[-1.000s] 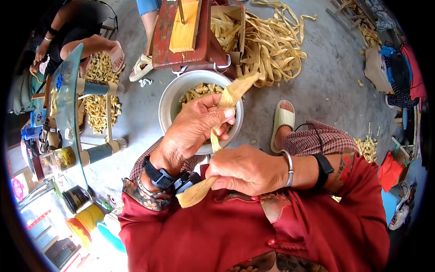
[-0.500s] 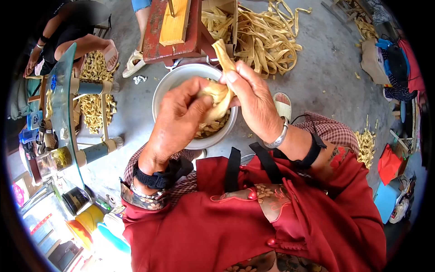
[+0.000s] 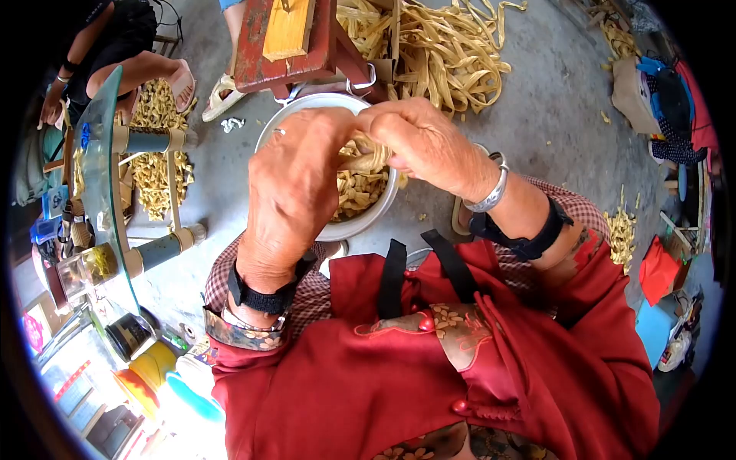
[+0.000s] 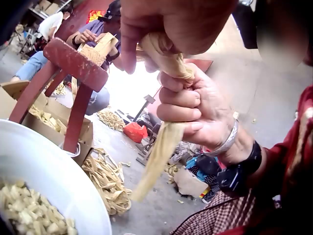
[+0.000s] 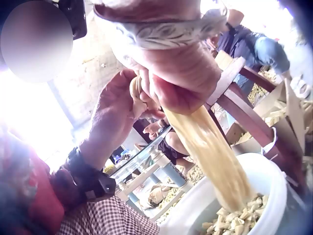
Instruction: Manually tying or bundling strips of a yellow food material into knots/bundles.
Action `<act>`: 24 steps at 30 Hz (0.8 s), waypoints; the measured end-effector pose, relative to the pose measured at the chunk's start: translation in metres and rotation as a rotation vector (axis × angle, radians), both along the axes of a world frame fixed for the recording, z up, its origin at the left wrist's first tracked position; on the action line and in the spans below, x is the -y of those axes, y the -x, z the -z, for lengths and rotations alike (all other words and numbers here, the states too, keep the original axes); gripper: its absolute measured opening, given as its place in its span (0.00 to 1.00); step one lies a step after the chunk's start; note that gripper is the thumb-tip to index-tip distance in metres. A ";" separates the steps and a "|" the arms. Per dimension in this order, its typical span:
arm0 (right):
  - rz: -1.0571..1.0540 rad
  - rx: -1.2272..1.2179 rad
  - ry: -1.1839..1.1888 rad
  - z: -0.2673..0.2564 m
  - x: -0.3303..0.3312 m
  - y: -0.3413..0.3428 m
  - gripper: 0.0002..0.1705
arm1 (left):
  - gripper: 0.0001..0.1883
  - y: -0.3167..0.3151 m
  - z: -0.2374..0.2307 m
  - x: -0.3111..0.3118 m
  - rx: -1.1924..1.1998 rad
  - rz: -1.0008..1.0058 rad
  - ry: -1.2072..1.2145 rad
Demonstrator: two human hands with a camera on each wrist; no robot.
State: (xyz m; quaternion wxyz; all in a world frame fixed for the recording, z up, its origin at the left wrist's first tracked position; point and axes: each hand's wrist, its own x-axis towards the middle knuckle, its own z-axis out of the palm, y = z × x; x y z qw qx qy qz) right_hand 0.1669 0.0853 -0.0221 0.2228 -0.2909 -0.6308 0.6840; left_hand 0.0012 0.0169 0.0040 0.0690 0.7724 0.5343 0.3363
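Note:
A pale yellow, flat dried strip (image 3: 366,157) is stretched between both hands over a white tub (image 3: 387,201) of knotted pieces. The left hand (image 3: 295,172) grips one part of it, knuckles up. Fingers of the right hand (image 3: 429,142) curl round the strip close beside the left hand. In the left wrist view a strip end (image 4: 159,159) hangs below the right fist (image 4: 195,105). The right wrist view has the strip (image 5: 210,154) slanting down from the right hand (image 5: 171,73) toward the tub (image 5: 276,196), while the left hand (image 5: 115,107) pinches a bent part of it.
A red wooden stool (image 3: 287,65) with a wooden block (image 3: 288,32) stands beyond the tub. Long strips (image 3: 448,57) lie on the floor beside a cardboard box. A glass-topped table (image 3: 103,169) is at the left, with another person seated behind it. Bags (image 3: 636,96) lie at the right.
Both hands have drawn close together over the tub and turned knuckles up. The strip end that pointed up beyond the right hand is no longer seen in the head view.

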 end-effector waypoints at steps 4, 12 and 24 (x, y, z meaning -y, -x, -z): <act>0.041 -0.078 -0.217 -0.003 0.003 -0.002 0.17 | 0.07 -0.005 -0.007 0.003 0.819 -0.106 0.467; 0.033 -0.256 -0.413 -0.019 0.005 -0.004 0.12 | 0.19 0.002 -0.012 0.006 1.530 0.349 0.704; 0.051 -0.210 -0.289 0.002 0.010 -0.010 0.21 | 0.20 -0.008 -0.010 0.012 0.926 0.170 0.514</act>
